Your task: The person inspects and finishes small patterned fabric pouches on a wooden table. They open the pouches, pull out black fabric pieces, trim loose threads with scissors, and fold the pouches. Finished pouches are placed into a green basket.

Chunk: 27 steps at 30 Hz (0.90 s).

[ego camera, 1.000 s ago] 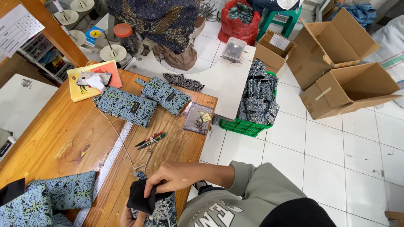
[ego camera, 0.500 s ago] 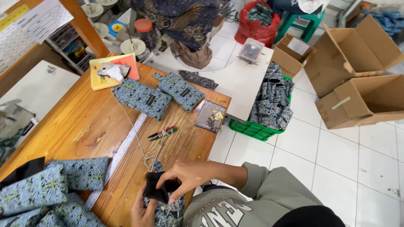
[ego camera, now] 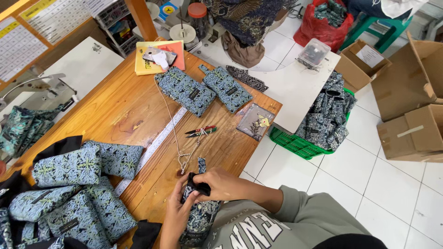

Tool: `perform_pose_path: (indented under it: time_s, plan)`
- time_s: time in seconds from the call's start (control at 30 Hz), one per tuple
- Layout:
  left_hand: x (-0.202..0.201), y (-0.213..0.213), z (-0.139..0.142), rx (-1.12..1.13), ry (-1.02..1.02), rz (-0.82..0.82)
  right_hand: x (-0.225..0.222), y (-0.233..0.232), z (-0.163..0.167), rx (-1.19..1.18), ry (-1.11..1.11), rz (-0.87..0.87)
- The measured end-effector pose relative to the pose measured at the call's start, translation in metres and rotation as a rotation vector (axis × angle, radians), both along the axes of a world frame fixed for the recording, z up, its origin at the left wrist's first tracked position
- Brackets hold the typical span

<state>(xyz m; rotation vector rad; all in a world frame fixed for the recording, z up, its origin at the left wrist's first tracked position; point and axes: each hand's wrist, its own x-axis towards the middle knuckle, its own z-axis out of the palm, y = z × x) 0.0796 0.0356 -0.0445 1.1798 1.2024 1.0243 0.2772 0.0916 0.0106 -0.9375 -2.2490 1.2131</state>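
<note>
Both my hands hold one blue-patterned fabric pouch [ego camera: 199, 221] with a black lining, at the near edge of the wooden table [ego camera: 115, 110]. My left hand [ego camera: 174, 216] grips its side from below. My right hand [ego camera: 221, 184] pinches the black lining at its top. A white cord [ego camera: 173, 133] runs from the pouch across the table. Small red-and-green snips [ego camera: 200, 132] lie just beyond my hands.
A pile of finished patterned pouches [ego camera: 69, 184] lies at the left. Two more pouches [ego camera: 205, 90] and a yellow book [ego camera: 159, 55] sit farther back. A green crate [ego camera: 300, 143] of pouches and cardboard boxes [ego camera: 410, 101] stand on the white tiled floor at the right.
The view has tilted and shifted, so more of the pouch pile at the left shows. My hands have risen a little in the picture, still working the black lining of the pouch.
</note>
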Motion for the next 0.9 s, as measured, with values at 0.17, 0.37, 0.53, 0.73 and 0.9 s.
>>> perform_pose_path:
  time_s: [0.17, 0.37, 0.53, 0.73, 0.9]
  plan:
    - [-0.004, -0.002, -0.011, -0.019, -0.031, -0.013, -0.002, -0.003, 0.003, -0.023, -0.022, -0.018]
    - [-0.004, -0.001, -0.012, 0.01, -0.016, -0.01, 0.0, -0.005, 0.002, -0.02, -0.021, -0.017]
    - [-0.004, -0.001, -0.014, 0.033, 0.019, -0.023, 0.0, -0.005, 0.001, 0.003, -0.018, -0.019]
    - [-0.003, -0.002, -0.015, 0.033, -0.021, -0.029, 0.001, -0.007, -0.005, 0.0, -0.014, -0.021]
    - [0.0, 0.002, 0.005, 0.026, 0.052, -0.049, 0.001, -0.003, -0.012, 0.042, -0.031, 0.009]
